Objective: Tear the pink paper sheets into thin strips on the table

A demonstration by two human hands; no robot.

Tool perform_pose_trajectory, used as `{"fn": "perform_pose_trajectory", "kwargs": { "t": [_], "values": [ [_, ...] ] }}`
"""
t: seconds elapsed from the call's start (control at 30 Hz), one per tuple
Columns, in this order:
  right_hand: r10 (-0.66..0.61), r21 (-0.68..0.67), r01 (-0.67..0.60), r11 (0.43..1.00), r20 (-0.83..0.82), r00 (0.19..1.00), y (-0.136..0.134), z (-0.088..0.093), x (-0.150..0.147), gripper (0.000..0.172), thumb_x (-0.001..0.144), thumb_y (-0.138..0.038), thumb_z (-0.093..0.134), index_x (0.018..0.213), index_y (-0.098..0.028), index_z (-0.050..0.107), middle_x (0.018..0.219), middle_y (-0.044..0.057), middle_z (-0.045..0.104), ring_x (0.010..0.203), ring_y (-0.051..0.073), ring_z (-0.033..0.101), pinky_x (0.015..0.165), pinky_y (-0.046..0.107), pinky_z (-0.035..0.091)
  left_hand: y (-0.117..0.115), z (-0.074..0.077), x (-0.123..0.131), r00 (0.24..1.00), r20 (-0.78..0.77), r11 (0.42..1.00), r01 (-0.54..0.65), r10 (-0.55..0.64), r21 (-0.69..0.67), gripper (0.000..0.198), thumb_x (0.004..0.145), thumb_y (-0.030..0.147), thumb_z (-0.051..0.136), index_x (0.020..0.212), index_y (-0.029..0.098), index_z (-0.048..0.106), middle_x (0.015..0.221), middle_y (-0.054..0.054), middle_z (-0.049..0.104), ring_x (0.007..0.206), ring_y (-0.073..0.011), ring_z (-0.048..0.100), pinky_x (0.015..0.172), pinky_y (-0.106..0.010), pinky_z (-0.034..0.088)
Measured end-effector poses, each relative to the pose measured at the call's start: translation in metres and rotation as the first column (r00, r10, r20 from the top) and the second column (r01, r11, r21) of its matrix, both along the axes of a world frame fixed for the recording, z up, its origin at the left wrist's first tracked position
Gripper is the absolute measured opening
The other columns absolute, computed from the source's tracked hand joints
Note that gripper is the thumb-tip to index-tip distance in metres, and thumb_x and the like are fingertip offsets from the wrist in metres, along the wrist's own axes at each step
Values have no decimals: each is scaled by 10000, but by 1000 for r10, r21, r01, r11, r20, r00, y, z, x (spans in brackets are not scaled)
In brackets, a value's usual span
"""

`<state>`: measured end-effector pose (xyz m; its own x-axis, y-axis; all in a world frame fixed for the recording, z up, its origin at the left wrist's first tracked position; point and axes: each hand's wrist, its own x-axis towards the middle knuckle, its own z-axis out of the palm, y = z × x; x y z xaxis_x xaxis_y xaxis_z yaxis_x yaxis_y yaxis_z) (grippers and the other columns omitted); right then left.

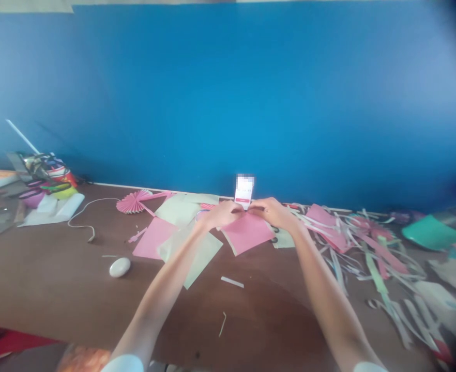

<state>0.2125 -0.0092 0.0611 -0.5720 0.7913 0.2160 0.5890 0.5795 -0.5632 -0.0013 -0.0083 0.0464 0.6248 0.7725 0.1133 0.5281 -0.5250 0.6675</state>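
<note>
Both of my hands meet at the far edge of a pink sheet of paper. My left hand has its fingers bent and closed on the paper's upper left. From the other side, my right hand pinches the same edge. The fingertips are small and blurred, so the exact grip is hard to see. Right behind them a phone with a lit screen leans upright near the blue wall. Another pink sheet and a pale green sheet lie left of my hands.
A pink pleated paper fan and a white mouse-shaped object are at left. Tangled paper strips cover the right side, near a green sheet. A small white strip lies in front. A blue wall bounds the table.
</note>
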Motion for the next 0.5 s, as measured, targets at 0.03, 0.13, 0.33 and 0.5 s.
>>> {"fn": "perform_pose_trajectory", "kwargs": {
  "t": [0.03,0.13,0.33,0.5],
  "values": [
    [-1,5,1,1000,-7,1000,1,-1,0,243,863,-330,489,912,-239,708,969,29,708,848,213,632,747,302,455,-1,1,0,1000,-2,1000,0,0,-1,327,897,389,413,912,170,656,855,-41,657,691,-152,572,575,-249,337],
    [-2,12,2,1000,-23,1000,3,-3,2,238,859,-308,491,916,-245,713,976,21,711,863,209,638,746,294,461,-2,3,1,1000,-18,999,13,-14,-43,349,905,424,395,941,173,634,886,-41,652,736,-164,577,594,-249,350],
    [-42,40,43,998,-19,999,5,-2,7,243,850,-327,497,895,-230,715,961,25,714,874,218,633,751,296,454,-1,4,1,999,-19,991,39,-41,-125,402,926,486,325,994,192,591,1038,-44,622,901,-188,567,705,-248,377],
    [-73,34,73,997,-14,997,4,1,10,262,849,-361,491,890,-224,710,961,28,710,851,216,627,729,299,454,0,4,0,999,-30,996,17,-20,-87,437,920,504,324,834,164,585,831,-44,609,723,-162,540,613,-257,339]
  ]
}}
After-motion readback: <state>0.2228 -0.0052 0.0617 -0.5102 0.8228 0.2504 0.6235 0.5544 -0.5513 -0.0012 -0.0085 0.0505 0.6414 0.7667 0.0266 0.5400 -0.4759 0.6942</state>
